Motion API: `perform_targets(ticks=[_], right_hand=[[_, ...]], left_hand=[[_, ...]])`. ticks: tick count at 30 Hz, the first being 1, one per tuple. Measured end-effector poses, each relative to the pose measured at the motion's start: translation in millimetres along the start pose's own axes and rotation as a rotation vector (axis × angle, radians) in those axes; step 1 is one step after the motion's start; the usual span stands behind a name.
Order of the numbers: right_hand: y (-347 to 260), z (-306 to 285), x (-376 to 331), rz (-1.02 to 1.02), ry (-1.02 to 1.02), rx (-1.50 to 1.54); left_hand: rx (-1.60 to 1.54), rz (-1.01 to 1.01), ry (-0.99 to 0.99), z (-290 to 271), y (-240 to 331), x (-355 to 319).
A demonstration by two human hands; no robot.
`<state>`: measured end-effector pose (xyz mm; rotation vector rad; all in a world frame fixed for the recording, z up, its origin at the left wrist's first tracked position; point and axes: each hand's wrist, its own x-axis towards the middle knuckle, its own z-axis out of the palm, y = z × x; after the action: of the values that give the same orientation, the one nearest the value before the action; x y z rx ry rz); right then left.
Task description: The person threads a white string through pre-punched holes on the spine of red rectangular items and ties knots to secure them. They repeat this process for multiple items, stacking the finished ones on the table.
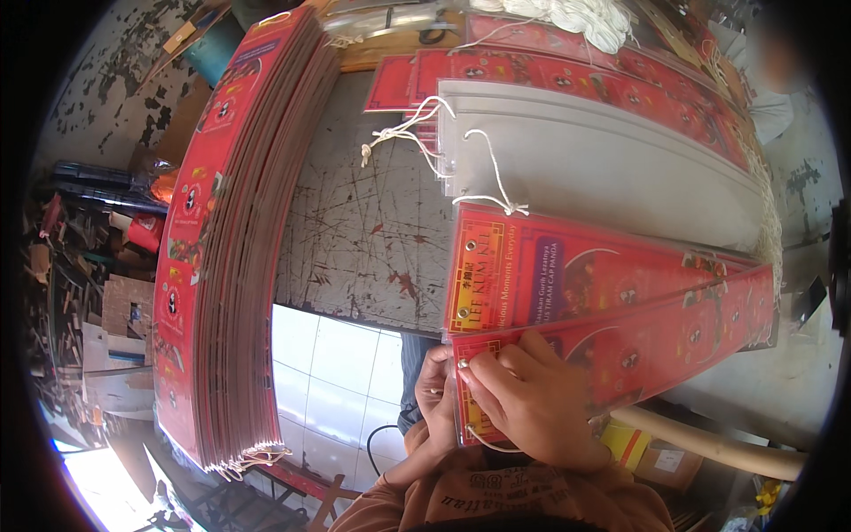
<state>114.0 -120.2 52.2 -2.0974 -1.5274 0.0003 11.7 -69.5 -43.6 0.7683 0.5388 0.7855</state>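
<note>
Already, cord looped through the red banner; my right fingers pinched its seemingly unfinished upper eyelet, left fingers' hold unclear.

Grey worktable, top heavily scratched, stood mid-scene. White tiled floor showed past its near edge. Far left: grey surface, dark worn patches, wall or floor unclear. Similar patchy pale surface far right. Mixed clutter and cardboard filled left side. Bright white glare near left.
</note>
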Motion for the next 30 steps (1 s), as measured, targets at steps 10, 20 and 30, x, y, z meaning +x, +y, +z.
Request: perform_targets(ticks=[10, 20, 30], right_hand=[[3, -1, -1, -0.002, -0.048, 0.008], [9, -26, -46, -0.124, -0.023, -0.114], [33, -33, -76, 0.037, 0.274, -0.226]], left_hand=[[-0.035, 0.055, -0.041, -5, -10, 4], [0.631, 0.269, 0.045, 19, 6, -6], [0.014, 0.306, 0.212, 34, 1, -10]])
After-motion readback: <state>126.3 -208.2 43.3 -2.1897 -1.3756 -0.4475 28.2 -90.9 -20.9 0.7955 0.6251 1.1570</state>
